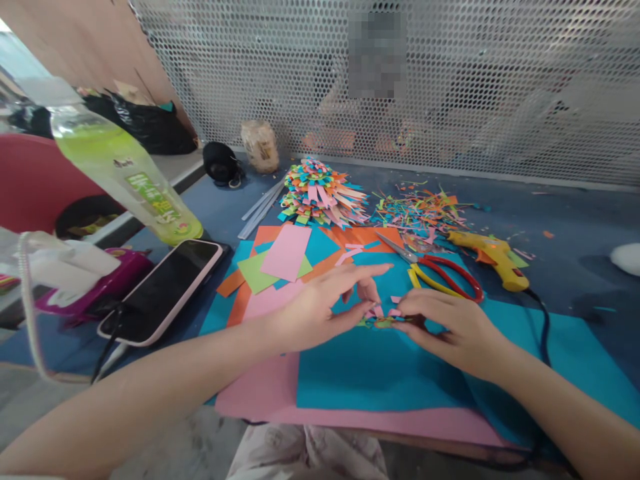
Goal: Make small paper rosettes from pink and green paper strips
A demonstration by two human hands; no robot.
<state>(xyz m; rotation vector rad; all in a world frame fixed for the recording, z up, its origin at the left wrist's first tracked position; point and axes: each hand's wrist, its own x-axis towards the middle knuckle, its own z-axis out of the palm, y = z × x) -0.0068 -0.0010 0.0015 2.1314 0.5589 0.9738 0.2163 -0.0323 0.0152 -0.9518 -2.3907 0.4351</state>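
Both hands meet over a blue paper sheet (pixel 380 373) at the table's front. My left hand (pixel 320 307) has its index finger stretched forward while thumb and other fingers pinch toward a small piece of folded coloured paper strips (pixel 383 321). My right hand (pixel 450 327) presses its fingertips together on the same small piece from the right. Small pink paper bits (pixel 395 311) lie just beyond the fingers. Red and yellow scissors (pixel 440 273) lie right behind my right hand.
A yellow glue gun (pixel 493 257) with a black cord lies at the right. A colourful paper-strip ball (pixel 320 193) and paper scraps (pixel 420 210) sit further back. A phone (pixel 165 287), a green bottle (pixel 125 173), pink and orange sheets (pixel 285 257) are left. Mesh panel behind.
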